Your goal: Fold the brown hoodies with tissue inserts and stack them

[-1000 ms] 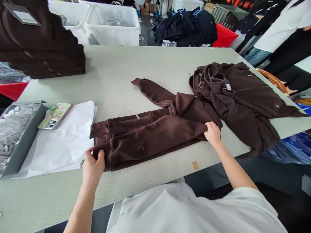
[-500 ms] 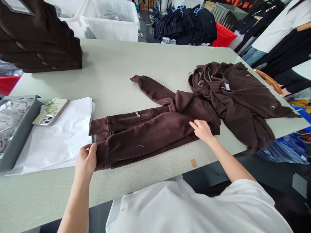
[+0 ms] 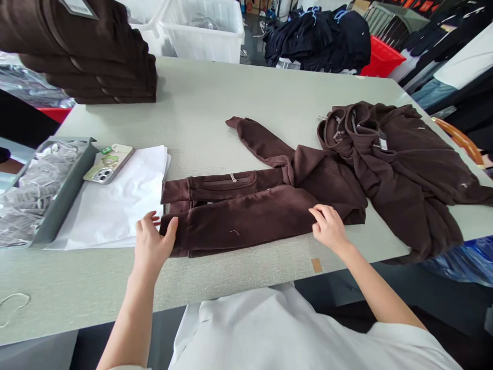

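Note:
A dark brown sweatshirt (image 3: 246, 218) lies on the table with its near side folded over lengthwise, its hem to the left and one sleeve (image 3: 262, 136) stretched toward the far side. A pocket zip with a silver pull (image 3: 233, 178) shows on it. At the hem's near corner, my left hand (image 3: 154, 239) has its thumb on the cloth and its fingers spread apart. My right hand (image 3: 329, 226) pinches the near folded edge of the sweatshirt farther right. Another brown sweatshirt (image 3: 416, 159), with a white tag, lies heaped against it on the right.
Left of the hem are white sheets (image 3: 115, 216), a phone (image 3: 110, 163) and a grey tray (image 3: 65, 200) of white tags or cords. Folded brown garments (image 3: 103, 67) are stacked at far left. White bins (image 3: 204, 36) and dark clothes (image 3: 318, 38) stand beyond the table.
My left hand has loosened from the hem, its fingers now spread. The near edge of the sweatshirt lies straighter, and my right hand stays at it. The view has shifted left.

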### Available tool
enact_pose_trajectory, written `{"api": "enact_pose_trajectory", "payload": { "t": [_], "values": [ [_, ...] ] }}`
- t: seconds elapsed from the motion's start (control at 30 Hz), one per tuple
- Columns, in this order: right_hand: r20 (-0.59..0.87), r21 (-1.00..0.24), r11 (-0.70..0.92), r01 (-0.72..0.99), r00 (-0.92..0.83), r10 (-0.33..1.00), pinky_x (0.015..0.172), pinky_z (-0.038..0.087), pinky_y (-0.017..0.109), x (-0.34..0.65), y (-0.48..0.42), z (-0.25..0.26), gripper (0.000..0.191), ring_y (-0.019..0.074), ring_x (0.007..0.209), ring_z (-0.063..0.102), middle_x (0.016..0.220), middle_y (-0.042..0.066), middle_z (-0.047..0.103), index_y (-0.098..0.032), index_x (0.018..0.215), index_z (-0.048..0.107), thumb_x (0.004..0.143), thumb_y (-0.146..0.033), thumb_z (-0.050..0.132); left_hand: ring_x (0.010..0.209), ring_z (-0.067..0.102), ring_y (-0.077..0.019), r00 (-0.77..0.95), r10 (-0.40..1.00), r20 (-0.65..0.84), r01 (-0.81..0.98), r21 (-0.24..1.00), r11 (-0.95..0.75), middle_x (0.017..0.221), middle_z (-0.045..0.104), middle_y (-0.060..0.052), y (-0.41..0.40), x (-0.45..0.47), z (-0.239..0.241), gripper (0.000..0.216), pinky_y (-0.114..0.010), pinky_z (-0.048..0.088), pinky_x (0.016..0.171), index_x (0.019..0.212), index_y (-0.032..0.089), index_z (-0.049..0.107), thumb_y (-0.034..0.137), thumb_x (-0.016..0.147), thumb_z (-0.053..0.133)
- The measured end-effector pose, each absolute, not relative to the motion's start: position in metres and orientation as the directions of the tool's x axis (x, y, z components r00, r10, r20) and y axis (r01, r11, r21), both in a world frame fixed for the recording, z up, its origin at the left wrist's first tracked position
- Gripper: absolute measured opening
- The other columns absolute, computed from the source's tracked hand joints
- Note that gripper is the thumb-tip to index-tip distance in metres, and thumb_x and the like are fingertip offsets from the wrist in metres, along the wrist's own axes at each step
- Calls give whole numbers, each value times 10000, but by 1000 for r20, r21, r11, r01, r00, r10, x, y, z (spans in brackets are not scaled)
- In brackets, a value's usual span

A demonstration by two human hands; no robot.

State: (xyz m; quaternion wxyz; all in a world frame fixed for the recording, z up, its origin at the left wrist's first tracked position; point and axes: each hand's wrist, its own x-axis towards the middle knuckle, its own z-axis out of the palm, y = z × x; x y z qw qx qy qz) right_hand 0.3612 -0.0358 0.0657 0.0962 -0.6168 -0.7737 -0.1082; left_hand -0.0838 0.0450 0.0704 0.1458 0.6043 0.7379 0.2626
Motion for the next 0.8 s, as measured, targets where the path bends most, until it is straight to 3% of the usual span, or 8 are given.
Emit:
{"api": "enact_pose_trajectory", "payload": {
  "t": [0.07, 0.13, 0.23, 0.4, 0.47, 0.53, 0.63, 0.8],
  "values": [
    [362, -6, 268, 963, -248, 899, 922, 407, 398, 334, -12, 75, 424, 261, 1109, 443, 1174, 136, 521, -127, 1162, 569, 763, -96, 431, 1202, 421, -320, -89, 945, 316, 881, 468, -74, 1233, 477, -210, 37, -67, 81, 602, -457, 346, 1009, 1277, 69, 420, 445, 811, 486],
    [373, -18, 320, 947, -291, 881, 992, 354, 424, 312, 15, 77, 423, 274, 1227, 364, 1301, 133, 467, -128, 1230, 523, 817, -170, 439, 1293, 329, -296, 108, 917, 384, 895, 364, -257, 1342, 421, -179, 29, -50, 83, 538, -449, 271, 1067, 1312, 107, 411, 376, 850, 465],
    [296, -8, 338, 941, -321, 900, 1027, 288, 467, 300, 52, 60, 434, 282, 1289, 304, 1371, 128, 428, -138, 1286, 480, 874, -255, 411, 1345, 240, -307, 307, 905, 295, 883, 266, -387, 1428, 358, -122, 20, -35, 65, 486, -514, 141, 1102, 1332, 176, 430, 340, 875, 446],
    [248, -31, 246, 969, -230, 941, 1036, 226, 506, 305, 71, 28, 413, 264, 1278, 324, 1357, 133, 447, -156, 1286, 483, 899, -196, 344, 1365, 169, -337, 331, 921, 204, 899, 227, -374, 1462, 301, -107, 10, -41, 41, 491, -583, 64, 1087, 1347, 188, 431, 332, 878, 442],
    [311, -93, 218, 971, -180, 933, 1029, 235, 510, 297, 63, 29, 385, 276, 1255, 337, 1332, 140, 459, -149, 1245, 516, 894, -200, 366, 1347, 215, -339, 321, 914, 246, 894, 240, -379, 1439, 340, -123, 7, -37, 46, 434, -580, 98, 1083, 1292, 178, 494, 295, 876, 452],
    [318, -222, 273, 936, -195, 928, 984, 318, 456, 279, 52, 33, 319, 255, 1143, 429, 1210, 134, 533, -153, 1151, 571, 899, -226, 390, 1255, 370, -315, 364, 894, 263, 856, 284, -432, 1335, 468, -133, 8, -26, 52, 336, -523, 243, 1048, 1183, 176, 575, 257, 877, 462],
    [232, -425, 415, 804, -347, 909, 855, 429, 353, 252, 38, 35, 223, 199, 940, 495, 1026, 94, 567, -177, 1042, 603, 894, -265, 462, 964, 538, -235, 538, 834, 125, 754, 370, -542, 1074, 596, -105, 18, -2, 53, 199, -374, 442, 835, 1018, 163, 615, 216, 869, 496],
    [215, -514, 437, 738, -382, 899, 780, 443, 317, 239, 37, 21, 83, 175, 842, 467, 927, 60, 532, -187, 850, 613, 865, -210, 534, 833, 511, -201, 627, 777, -46, 746, 323, -583, 939, 543, -85, 34, 19, 41, 53, -317, 452, 725, 852, 144, 574, 140, 841, 522]
  ]
}}
